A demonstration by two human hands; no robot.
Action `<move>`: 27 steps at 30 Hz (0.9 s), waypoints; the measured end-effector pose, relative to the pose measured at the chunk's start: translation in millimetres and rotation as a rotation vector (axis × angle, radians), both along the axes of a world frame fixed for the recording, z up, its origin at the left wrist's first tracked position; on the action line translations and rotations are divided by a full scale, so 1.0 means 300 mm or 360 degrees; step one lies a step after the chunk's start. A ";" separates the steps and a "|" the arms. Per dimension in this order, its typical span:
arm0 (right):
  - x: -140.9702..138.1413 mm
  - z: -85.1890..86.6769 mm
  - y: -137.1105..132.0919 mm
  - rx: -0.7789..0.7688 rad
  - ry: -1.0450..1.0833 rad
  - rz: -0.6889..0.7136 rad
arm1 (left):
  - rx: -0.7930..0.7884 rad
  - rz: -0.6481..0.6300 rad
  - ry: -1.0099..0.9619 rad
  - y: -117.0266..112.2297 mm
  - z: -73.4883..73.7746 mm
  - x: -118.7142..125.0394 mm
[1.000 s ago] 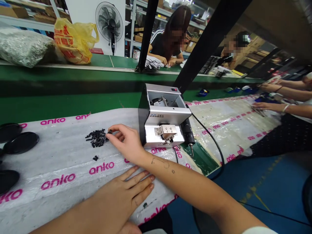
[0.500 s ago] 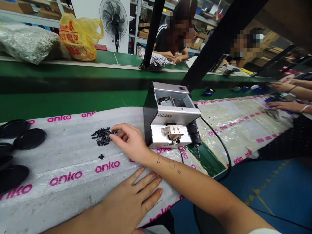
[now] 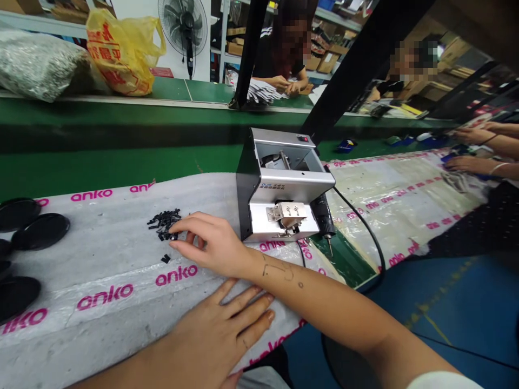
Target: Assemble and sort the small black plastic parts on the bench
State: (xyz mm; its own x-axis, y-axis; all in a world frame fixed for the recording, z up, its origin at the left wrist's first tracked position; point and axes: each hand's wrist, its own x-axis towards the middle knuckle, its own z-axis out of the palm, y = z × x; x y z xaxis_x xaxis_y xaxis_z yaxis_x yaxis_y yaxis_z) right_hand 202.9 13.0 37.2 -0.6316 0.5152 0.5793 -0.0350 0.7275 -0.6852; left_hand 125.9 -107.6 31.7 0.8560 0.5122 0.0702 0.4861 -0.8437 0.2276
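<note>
My right hand [image 3: 211, 243] reaches leftward across the covered bench to a loose pile of small black pieces [image 3: 164, 220]. Its thumb and forefinger are curled together at the pile's near right edge, with a small black piece [image 3: 174, 236] between the tips, partly hidden. One or two more black bits [image 3: 165, 259] lie just in front of the pile. My left hand [image 3: 214, 335] rests flat, palm down and fingers spread, on the white plastic sheet [image 3: 121, 270] below my right wrist. A silver and black screw feeder [image 3: 284, 186] stands beyond my right hand.
Black oval discs [image 3: 42, 231] lie at the left. An electric screwdriver [image 3: 324, 219] and its black cable [image 3: 363, 219] sit right of the feeder. A slanted black post [image 3: 348, 70] rises behind. Co-workers' hands [image 3: 474, 162] are at the far right.
My right hand has moved slightly left and down at the pile, its thumb and forefinger now at the near edge. My left hand stays flat. The view has shifted a little.
</note>
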 end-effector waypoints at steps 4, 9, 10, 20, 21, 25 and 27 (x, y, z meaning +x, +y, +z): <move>-0.008 -0.011 0.002 0.0034 -0.0002 0.0078 | -0.0074 -0.0030 0.0025 0.011 0.030 -0.003; -0.009 -0.008 -0.001 0.0039 -0.0002 0.0094 | -0.0089 -0.0024 0.0011 0.010 0.026 0.009; -0.009 -0.009 -0.001 0.0041 -0.0003 0.0097 | -0.0072 -0.0022 -0.0009 0.008 0.020 0.012; -0.011 -0.015 0.005 0.0043 -0.0003 0.0106 | -0.0149 -0.0051 -0.0048 0.022 0.032 0.017; -0.011 -0.015 0.005 0.0044 0.0002 0.0110 | -0.0149 -0.0059 -0.0049 0.023 0.030 0.017; -0.015 -0.012 0.004 0.0036 0.0001 0.0097 | -0.0084 -0.0062 -0.0078 0.017 -0.007 0.017; -0.018 -0.010 0.003 0.0026 -0.0010 0.0081 | -0.0017 -0.0056 -0.0098 0.012 -0.025 0.018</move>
State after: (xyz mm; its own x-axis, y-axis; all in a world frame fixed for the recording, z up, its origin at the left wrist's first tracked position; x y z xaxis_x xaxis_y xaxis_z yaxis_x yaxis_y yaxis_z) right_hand 197.4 13.9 34.2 -0.6602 0.4729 0.5835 -0.0678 0.7362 -0.6734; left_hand 131.4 -103.9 24.3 0.8679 0.4826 0.1180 0.4408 -0.8576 0.2650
